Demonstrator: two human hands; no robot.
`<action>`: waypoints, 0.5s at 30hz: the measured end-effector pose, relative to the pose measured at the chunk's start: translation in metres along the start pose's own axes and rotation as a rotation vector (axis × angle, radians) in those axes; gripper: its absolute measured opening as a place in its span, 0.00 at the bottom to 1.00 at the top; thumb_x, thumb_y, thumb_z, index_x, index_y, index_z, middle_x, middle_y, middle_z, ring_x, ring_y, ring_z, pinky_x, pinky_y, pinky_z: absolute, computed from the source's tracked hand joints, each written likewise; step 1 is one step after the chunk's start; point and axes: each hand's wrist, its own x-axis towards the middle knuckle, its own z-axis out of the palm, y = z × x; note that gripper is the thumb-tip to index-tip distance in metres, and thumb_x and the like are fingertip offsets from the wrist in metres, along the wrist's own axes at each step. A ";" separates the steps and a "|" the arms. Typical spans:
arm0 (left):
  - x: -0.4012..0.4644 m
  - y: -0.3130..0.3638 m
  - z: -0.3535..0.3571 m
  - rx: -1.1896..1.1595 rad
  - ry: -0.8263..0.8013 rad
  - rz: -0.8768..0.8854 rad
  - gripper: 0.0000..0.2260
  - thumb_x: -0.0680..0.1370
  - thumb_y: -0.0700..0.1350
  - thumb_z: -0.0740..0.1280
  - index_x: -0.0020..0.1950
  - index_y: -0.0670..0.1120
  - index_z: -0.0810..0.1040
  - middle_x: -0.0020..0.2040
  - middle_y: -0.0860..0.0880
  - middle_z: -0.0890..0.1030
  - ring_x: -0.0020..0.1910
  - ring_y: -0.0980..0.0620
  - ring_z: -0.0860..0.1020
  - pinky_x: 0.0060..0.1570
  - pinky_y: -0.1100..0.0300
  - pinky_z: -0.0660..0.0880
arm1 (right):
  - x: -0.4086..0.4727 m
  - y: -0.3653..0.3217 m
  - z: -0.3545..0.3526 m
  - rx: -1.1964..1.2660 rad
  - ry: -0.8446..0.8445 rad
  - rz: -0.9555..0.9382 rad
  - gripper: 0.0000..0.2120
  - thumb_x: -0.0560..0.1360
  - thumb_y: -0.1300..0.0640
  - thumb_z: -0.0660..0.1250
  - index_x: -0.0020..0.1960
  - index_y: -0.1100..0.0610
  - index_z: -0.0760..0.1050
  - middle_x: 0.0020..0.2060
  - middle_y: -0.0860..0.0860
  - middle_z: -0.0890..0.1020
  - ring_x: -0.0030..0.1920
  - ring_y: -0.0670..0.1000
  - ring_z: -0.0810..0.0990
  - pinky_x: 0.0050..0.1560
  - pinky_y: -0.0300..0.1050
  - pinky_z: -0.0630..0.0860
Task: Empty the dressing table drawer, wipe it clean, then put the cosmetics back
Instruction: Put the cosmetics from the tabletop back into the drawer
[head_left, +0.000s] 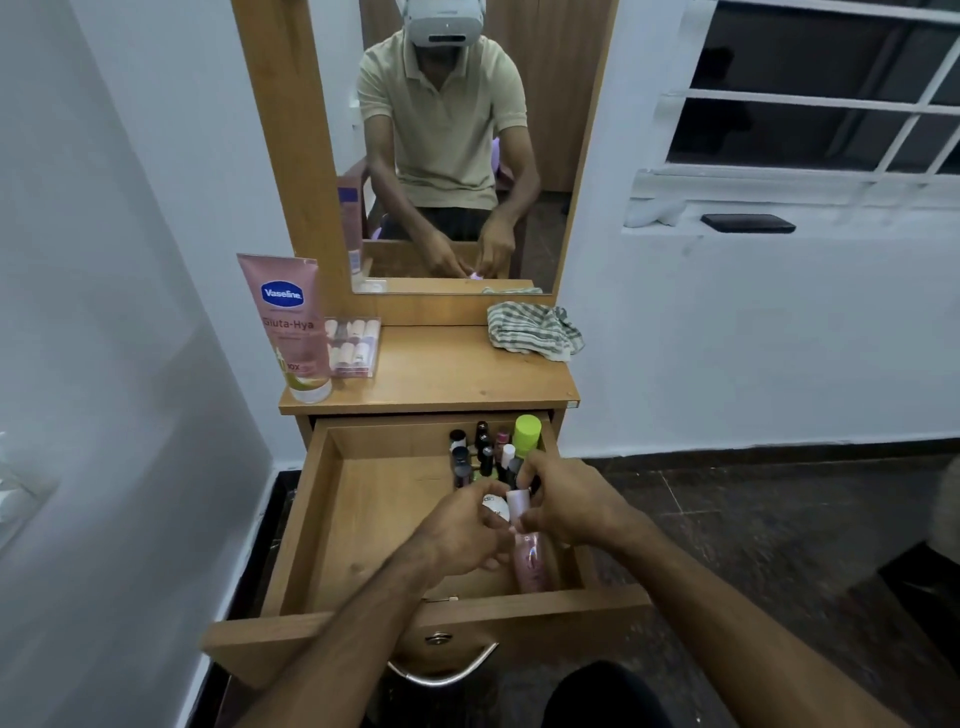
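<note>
Both hands meet over the drawer's (311, 499) right side: left hand (457, 530) cups a white-capped jar (496, 506), right hand (566, 506) pinches the pink bottle (530, 558), long axis running toward the front edge, right grip nearer.

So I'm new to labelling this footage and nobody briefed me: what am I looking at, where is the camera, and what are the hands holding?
The camera sits on the person's head, looking down; the mirror shows the headset. No machine, just two bare hands over an open wooden drawer. The left hand holds a small white container; the right hand grips a pink bottle near its cap. Small cosmetics stand at the drawer's back right. On the tabletop: a Vaseline tube, a clear pack of small tubes, a striped cloth.
</note>
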 end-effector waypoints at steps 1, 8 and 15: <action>0.001 0.000 0.001 0.011 0.007 -0.007 0.19 0.79 0.39 0.71 0.67 0.52 0.72 0.51 0.44 0.85 0.48 0.46 0.86 0.49 0.51 0.84 | 0.001 0.001 0.001 -0.005 0.000 0.004 0.16 0.72 0.54 0.78 0.54 0.50 0.73 0.49 0.49 0.82 0.49 0.50 0.81 0.49 0.47 0.80; 0.009 -0.002 0.005 0.019 0.020 -0.020 0.22 0.77 0.39 0.74 0.66 0.55 0.72 0.46 0.45 0.86 0.46 0.45 0.86 0.49 0.47 0.84 | 0.004 0.006 0.003 0.057 0.024 -0.012 0.12 0.75 0.58 0.75 0.56 0.49 0.80 0.48 0.47 0.85 0.47 0.46 0.83 0.52 0.48 0.82; 0.000 -0.008 -0.014 -0.230 0.091 -0.089 0.18 0.76 0.37 0.74 0.60 0.44 0.69 0.47 0.41 0.87 0.44 0.47 0.87 0.48 0.53 0.83 | 0.001 0.007 0.005 -0.011 -0.030 -0.097 0.15 0.73 0.50 0.76 0.57 0.45 0.76 0.51 0.41 0.83 0.50 0.42 0.81 0.53 0.47 0.81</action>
